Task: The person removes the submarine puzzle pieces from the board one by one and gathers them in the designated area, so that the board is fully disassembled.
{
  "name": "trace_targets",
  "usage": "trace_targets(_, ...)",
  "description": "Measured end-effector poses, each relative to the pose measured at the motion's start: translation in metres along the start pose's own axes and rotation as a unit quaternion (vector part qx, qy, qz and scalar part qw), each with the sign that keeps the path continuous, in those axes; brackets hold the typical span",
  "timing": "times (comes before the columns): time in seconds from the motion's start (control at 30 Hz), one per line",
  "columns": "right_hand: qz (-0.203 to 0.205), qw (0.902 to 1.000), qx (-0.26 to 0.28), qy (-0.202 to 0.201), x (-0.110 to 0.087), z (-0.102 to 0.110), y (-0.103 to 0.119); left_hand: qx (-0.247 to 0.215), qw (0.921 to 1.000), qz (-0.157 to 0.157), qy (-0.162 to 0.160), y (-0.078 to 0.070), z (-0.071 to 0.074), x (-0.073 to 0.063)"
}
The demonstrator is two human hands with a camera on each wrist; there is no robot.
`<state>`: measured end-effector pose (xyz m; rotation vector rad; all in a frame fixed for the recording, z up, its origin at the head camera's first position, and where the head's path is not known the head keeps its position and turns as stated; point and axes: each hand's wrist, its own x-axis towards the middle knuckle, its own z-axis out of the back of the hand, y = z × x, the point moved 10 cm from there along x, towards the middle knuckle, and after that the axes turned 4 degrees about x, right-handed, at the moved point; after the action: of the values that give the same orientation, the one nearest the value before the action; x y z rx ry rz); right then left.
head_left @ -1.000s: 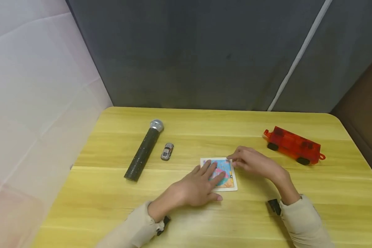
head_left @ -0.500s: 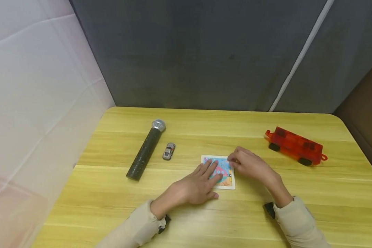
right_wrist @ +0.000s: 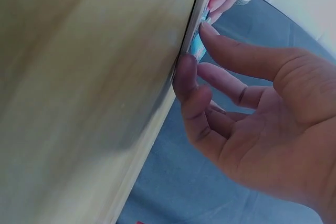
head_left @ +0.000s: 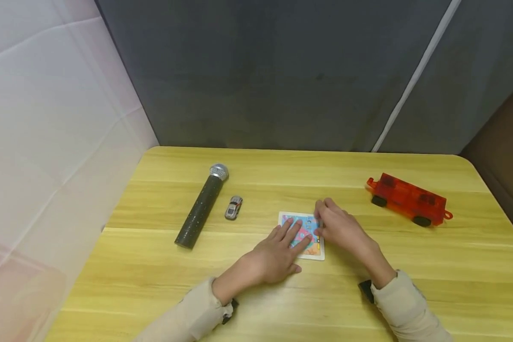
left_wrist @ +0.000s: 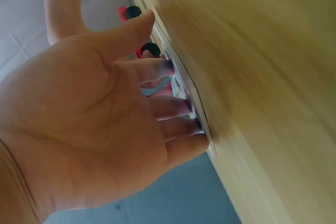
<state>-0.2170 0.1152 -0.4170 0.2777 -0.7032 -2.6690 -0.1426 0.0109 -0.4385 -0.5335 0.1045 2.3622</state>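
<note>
A small square picture board (head_left: 313, 250) with a white border and a colourful print lies flat on the table. My left hand (head_left: 273, 256) rests over its left part, fingers spread and nearly straight; in the left wrist view, the fingertips (left_wrist: 181, 125) touch the board. My right hand (head_left: 342, 230) is at the board's upper right edge with curled fingers. In the right wrist view, its thumb (right_wrist: 236, 56) reaches over the printed face and a fingertip (right_wrist: 185, 72) sits at the edge, as if pinching it. The hands cover much of the print.
On the yellow wooden table (head_left: 154, 285), a black microphone (head_left: 200, 209) with a silver head lies to the left. Next to it stands a small silver toy car (head_left: 233, 207). A red toy wagon (head_left: 408, 199) with black wheels stands at the right. A grey partition (head_left: 256, 76) rises behind.
The right hand has shifted slightly left along the board's upper right edge, its fingers more over the print. The left hand has stayed spread on the board.
</note>
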Motion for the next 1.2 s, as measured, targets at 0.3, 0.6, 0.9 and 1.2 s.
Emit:
trace_targets(0.3, 0.015, 0.9984, 0.023, -0.05, 0.002, 0.01, 0.0, 0.014, 0.9999, 0.003, -0.003, -0.002, -0.003, 0.001)
trace_targets(0.6, 0.015, 0.9922, 0.122, -0.018, -0.002, 0.032, -0.026, 0.02, 0.9997, 0.001, -0.014, -0.004, -0.002, 0.0)
trace_targets(0.9, -0.076, 0.9872, 0.107, 0.09, -0.027, 0.052, -0.107, 0.02, 0.9995, 0.004, -0.026, -0.002, 0.002, -0.004)
trace_targets(1.2, -0.113, 0.9901, 0.041, 0.073, -0.029, 0.056, -0.124, 0.025, 0.999, 0.005, -0.036, -0.003, 0.002, -0.004)
